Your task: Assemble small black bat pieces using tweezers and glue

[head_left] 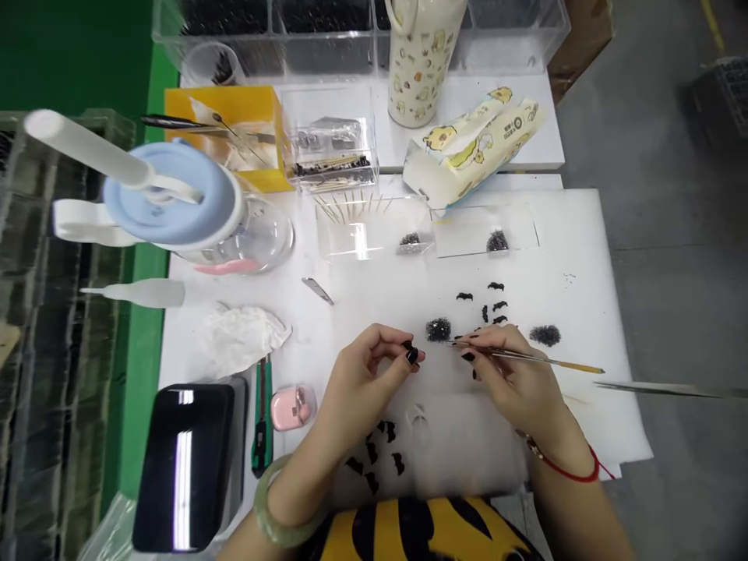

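My left hand [365,378] is curled in a pinch over the white foam sheet [584,234], its fingertips closed on a tiny black piece [407,345]. My right hand [509,374] grips a thin metal probe with a yellow end [543,360], its tip pointing left toward a small pile of black bits [438,329]. Several small black bow-shaped pieces [494,304] lie just beyond the right hand, and more of them [377,456] lie near my left wrist. Another black pile [545,335] sits to the right.
A blue-lidded cup with a straw [169,199], a phone [184,463], a green utility knife [261,417], a pink case [289,407] and a crumpled glove [242,335] stand left. Clear boxes [333,152], a patterned bottle [418,66] and a tissue pack [473,148] are behind. Long tweezers [666,388] lie right.
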`<state>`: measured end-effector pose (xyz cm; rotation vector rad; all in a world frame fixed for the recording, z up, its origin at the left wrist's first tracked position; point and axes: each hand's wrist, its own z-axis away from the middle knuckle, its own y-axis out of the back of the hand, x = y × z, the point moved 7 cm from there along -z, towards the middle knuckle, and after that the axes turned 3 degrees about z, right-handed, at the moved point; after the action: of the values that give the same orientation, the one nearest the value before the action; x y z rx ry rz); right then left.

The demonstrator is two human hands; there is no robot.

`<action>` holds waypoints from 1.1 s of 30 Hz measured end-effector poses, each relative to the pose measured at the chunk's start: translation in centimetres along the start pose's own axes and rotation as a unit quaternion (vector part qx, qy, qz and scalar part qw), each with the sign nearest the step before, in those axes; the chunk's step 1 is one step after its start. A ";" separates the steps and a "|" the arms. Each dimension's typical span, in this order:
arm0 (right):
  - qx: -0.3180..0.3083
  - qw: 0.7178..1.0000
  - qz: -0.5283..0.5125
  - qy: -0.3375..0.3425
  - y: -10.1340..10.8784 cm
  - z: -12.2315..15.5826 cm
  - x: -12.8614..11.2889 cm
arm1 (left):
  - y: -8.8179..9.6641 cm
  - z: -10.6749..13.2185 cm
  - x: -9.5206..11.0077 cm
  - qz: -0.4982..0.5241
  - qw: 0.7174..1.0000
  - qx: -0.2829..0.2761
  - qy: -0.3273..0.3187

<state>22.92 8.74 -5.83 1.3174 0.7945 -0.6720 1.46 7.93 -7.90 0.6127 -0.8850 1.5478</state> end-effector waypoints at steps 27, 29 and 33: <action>0.017 1.000 -0.002 0.014 0.3 0.1 -0.1 | -0.3 0.3 0.2 -0.041 0.999 -0.016 0.018; 0.017 1.000 -0.003 0.012 0.3 0.1 0.0 | -0.4 0.3 0.2 -0.040 0.999 -0.017 0.019; 0.016 1.000 -0.005 0.002 0.3 0.1 0.2 | -0.4 0.3 0.2 -0.043 0.999 -0.018 0.021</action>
<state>23.31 8.65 -5.85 1.3443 0.7970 -0.6935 1.80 7.84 -7.49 0.5825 -0.8425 1.4603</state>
